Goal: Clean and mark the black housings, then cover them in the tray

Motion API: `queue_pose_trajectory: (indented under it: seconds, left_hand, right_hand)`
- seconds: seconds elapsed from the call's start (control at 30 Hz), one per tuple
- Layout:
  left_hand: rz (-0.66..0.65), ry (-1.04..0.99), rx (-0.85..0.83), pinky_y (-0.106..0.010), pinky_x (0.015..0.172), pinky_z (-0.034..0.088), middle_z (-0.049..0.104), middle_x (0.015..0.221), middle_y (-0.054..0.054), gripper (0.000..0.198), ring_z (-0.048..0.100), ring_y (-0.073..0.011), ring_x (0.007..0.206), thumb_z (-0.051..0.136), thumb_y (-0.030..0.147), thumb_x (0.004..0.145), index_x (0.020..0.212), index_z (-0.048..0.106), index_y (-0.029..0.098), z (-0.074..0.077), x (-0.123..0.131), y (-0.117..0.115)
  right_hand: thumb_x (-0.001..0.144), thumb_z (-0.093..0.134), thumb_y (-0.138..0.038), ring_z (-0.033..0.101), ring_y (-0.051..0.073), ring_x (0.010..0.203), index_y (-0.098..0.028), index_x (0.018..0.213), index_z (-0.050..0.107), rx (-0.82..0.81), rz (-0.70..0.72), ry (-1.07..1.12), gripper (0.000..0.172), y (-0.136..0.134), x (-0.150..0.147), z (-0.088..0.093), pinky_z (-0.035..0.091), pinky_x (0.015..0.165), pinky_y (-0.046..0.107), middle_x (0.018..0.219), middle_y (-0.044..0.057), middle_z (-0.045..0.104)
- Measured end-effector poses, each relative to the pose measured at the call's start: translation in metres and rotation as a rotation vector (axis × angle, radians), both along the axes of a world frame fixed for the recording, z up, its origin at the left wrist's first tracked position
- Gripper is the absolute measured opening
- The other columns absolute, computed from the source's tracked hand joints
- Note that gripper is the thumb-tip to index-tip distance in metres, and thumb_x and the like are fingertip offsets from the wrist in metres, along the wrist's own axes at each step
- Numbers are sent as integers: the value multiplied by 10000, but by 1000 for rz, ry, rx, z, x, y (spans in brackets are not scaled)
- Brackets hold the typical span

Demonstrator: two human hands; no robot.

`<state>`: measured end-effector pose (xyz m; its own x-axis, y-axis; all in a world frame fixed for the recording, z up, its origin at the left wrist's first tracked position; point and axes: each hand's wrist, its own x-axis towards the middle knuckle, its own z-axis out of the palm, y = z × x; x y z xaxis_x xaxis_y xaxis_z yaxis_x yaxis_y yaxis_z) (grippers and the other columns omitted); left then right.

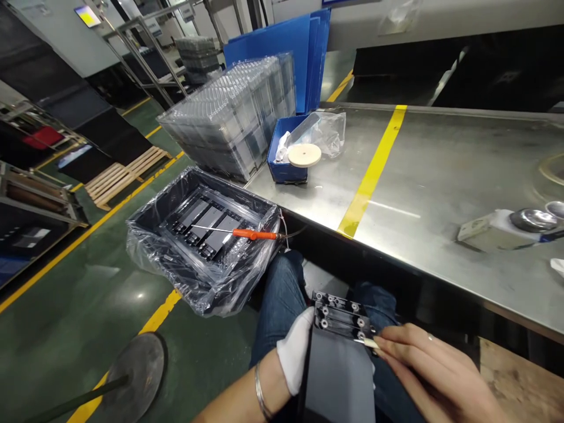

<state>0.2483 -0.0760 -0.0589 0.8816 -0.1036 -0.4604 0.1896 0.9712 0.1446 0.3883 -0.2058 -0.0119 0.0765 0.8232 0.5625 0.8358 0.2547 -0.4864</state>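
My left hand (296, 355), in a white glove, grips the left edge of a dark grey rectangular panel (339, 376) over my lap. The panel's far end carries a black section with several round screw bosses. My bare right hand (434, 367) pinches a small slim tool (370, 342) with a pale handle. Its thin tip is at the panel's right side, near the bosses; whether it touches cannot be made out. Left of my knees, a plastic-lined black bin (207, 294) holds several similar dark panels (220, 228). Across it lies an orange air blow gun (253, 234) with a long thin nozzle.
The metal table (423, 170) bears a yellow tape stripe (374, 170), a blue box (288, 173) with a pale disc (304, 155), and a white bottle (497, 230) with a metal top. Stacked clear trays (233, 111) and blue sheets (282, 44) stand behind. A round stand base (136, 373) is on the floor.
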Motion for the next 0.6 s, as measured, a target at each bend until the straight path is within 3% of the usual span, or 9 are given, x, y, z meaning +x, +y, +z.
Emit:
queue_pose_trajectory:
  seconds: [0.1,0.33,0.5,0.6]
  left_hand:
    - [1,3,18,-400,894,441,713,861,-139,399,648,-296,856,511,455,790,896,679,108,0,3,0]
    - [-12,105,-37,-405,881,448,707,843,-133,436,650,-286,812,492,505,810,857,675,111,-19,-10,2]
    - [39,50,-54,-287,708,422,687,761,-86,368,572,-180,617,478,440,827,727,654,133,-3,-2,2]
    - [38,13,-48,-263,686,392,627,636,-31,285,512,-147,555,531,376,806,649,617,154,5,6,1]
  right_hand:
    - [952,509,-149,687,142,782,-164,954,665,16,-54,-16,156,0,-1,4,581,684,184,882,73,687]
    - [950,487,-106,683,137,778,-168,981,636,41,-28,-55,165,7,1,11,569,670,203,887,59,700]
    - [971,453,-106,674,127,750,-162,976,623,19,-5,-80,179,6,3,11,556,665,201,852,57,690]
    - [971,459,-106,681,141,772,-169,1003,615,24,-20,-71,172,6,2,8,556,668,218,886,61,696]
